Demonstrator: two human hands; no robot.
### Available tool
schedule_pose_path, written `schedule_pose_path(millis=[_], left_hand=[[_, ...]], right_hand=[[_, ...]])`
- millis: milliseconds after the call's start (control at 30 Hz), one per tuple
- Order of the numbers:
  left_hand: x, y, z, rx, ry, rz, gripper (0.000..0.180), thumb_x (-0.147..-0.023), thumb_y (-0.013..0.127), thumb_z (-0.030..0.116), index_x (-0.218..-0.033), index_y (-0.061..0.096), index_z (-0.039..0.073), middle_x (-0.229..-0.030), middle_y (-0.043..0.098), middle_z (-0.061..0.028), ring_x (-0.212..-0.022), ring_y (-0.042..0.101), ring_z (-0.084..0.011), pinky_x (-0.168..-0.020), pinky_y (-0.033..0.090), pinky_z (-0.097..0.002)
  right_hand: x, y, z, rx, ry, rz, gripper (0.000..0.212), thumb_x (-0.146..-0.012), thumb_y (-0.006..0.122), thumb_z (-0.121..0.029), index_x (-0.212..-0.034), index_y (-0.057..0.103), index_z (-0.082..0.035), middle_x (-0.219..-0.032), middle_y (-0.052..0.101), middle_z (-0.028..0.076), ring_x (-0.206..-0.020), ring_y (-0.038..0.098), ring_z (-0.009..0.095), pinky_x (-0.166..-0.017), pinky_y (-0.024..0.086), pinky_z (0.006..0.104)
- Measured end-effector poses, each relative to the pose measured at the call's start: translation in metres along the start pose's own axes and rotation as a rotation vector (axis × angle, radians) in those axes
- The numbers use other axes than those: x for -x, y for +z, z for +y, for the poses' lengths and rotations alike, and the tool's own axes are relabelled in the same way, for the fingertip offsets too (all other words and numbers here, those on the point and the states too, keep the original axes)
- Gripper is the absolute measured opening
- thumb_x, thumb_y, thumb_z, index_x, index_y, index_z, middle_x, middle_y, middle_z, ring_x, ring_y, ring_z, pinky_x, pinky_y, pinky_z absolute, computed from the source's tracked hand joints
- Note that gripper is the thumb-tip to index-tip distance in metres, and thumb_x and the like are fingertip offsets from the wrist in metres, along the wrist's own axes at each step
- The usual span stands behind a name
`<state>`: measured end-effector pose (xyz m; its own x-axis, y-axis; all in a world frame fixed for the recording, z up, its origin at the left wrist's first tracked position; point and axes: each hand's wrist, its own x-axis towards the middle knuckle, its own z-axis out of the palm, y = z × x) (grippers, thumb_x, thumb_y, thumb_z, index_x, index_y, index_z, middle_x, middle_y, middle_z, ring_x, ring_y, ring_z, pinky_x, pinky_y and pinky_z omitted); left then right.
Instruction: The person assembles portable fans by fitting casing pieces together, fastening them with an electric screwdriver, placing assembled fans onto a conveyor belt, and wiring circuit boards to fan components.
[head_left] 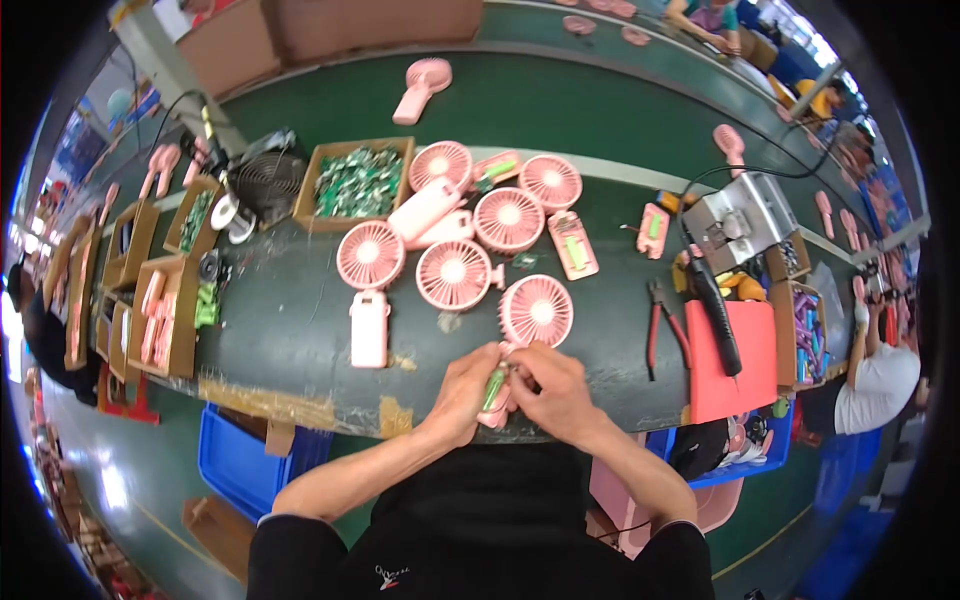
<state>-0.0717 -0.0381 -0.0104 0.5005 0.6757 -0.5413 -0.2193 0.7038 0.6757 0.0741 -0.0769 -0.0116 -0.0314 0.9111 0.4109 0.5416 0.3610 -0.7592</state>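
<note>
A pink handheld fan (537, 312) lies at the front edge of the bench. Its opened handle (495, 405) points toward me and shows a green part inside. My left hand (462, 392) is closed around the left side of this handle. Over the top of the handle, my right hand (556, 392) has its fingers pinched together; whatever lies between the fingertips is hidden. Just beyond are several more pink fans (453, 275), some with opened handles (573, 247) showing green inside. A pink handle cover (369, 330) lies to the left of my hands.
Pliers (665, 330) with red grips lie at right, near a black soldering iron (714, 315) over a red pad (730, 370). A cardboard box of green circuit boards (357, 182), a solder spool (232, 218) and a black fan (268, 185) stand back left. Other people work farther off.
</note>
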Motion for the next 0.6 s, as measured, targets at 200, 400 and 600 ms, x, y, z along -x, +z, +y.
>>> schedule_pose_path(millis=[200, 400, 600], left_hand=[[0.003, -0.001, 0.007, -0.215, -0.037, -0.076, 0.035, -0.099, 0.044, 0.017, -0.128, 0.042, -0.001, -0.094, 0.061, -0.0148, -0.067, 0.067, -0.0249, -0.053, 0.060, -0.0388], [-0.002, 0.003, 0.015, -0.406, -0.062, -0.041, 0.025, -0.095, 0.053, 0.014, -0.116, 0.049, 0.001, -0.087, 0.065, -0.0149, -0.059, 0.065, -0.0201, -0.049, 0.056, -0.0319], [0.014, 0.012, 0.007, -0.991, 0.189, -0.176, 0.025, -0.090, 0.066, 0.019, -0.101, 0.062, -0.003, -0.083, 0.066, -0.0097, -0.055, 0.063, -0.0154, -0.048, 0.050, -0.0265]], right_hand=[[0.008, -0.013, -0.001, -0.096, 0.166, 0.134, 0.017, -0.075, 0.066, 0.009, -0.089, 0.062, 0.000, -0.071, 0.053, 0.003, -0.055, 0.049, 0.010, -0.049, 0.039, 0.0241], [0.002, -0.036, 0.015, 0.015, 0.017, 0.158, 0.018, -0.074, 0.066, 0.010, -0.089, 0.062, 0.000, -0.078, 0.060, 0.008, -0.062, 0.059, 0.017, -0.055, 0.046, 0.0266], [0.001, -0.060, 0.033, -0.046, 0.013, 0.005, 0.018, -0.072, 0.065, 0.011, -0.087, 0.064, 0.001, -0.084, 0.063, 0.011, -0.072, 0.063, 0.021, -0.064, 0.050, 0.0286]])
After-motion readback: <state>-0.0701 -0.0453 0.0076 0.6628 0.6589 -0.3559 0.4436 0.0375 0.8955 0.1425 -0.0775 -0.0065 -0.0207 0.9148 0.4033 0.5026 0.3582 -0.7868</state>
